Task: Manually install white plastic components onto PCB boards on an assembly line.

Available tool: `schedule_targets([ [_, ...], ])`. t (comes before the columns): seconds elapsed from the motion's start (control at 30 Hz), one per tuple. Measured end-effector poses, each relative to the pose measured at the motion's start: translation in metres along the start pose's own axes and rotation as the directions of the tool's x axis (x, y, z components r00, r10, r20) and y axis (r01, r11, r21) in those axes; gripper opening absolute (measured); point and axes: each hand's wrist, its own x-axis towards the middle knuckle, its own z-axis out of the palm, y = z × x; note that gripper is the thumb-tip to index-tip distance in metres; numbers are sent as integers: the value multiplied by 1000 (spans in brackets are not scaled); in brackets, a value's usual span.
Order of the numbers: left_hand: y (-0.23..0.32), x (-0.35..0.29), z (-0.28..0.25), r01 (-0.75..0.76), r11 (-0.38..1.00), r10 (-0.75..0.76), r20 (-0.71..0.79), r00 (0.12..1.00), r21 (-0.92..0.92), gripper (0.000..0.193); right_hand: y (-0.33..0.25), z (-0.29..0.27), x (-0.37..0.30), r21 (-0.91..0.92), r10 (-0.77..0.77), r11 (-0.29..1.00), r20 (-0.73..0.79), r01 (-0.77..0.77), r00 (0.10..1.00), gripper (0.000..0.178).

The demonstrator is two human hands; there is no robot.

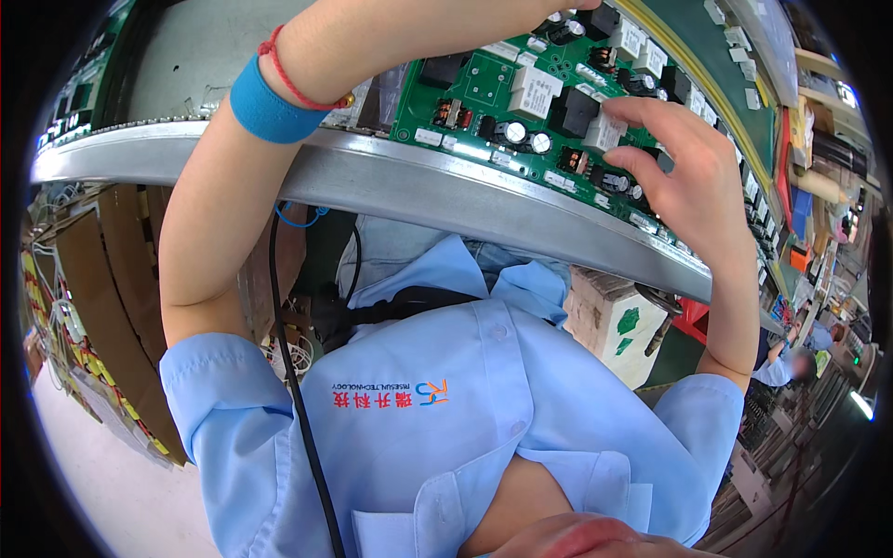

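A green circuit board (484, 79) lies ahead of me on the metal-edged line, crowded with black and white blocks, coils and round capacitors. My right hand (684, 163) reaches in from the right, thumb and forefinger on either side of a white relay (603, 133) seated among the parts. Right beside that relay stands a black relay (572, 112); a larger white relay (535, 92) is farther left. My left hand (465, 23) stretches over the board's far side, and the upper picture edge cuts off most of its fingers. What they touch is hidden.
A curved metal rail (400, 181) runs between my body and the board. A black cable (284, 344) hangs down at my left. Cardboard boxes (116, 270) stand on the left, and a white box (609, 321) sits below the rail. Another person (791, 363) is far off at right.
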Motion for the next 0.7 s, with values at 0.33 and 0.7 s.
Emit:
schedule_targets([
  [0.33,4,-2,5,141,990,-141,-31,989,-2,13,289,-29,-1,-203,477,771,-444,-603,759,80],
  [0.7,10,9,7,241,970,-241,74,968,20,10,246,-8,44,-3,392,899,-443,-439,806,40],
])
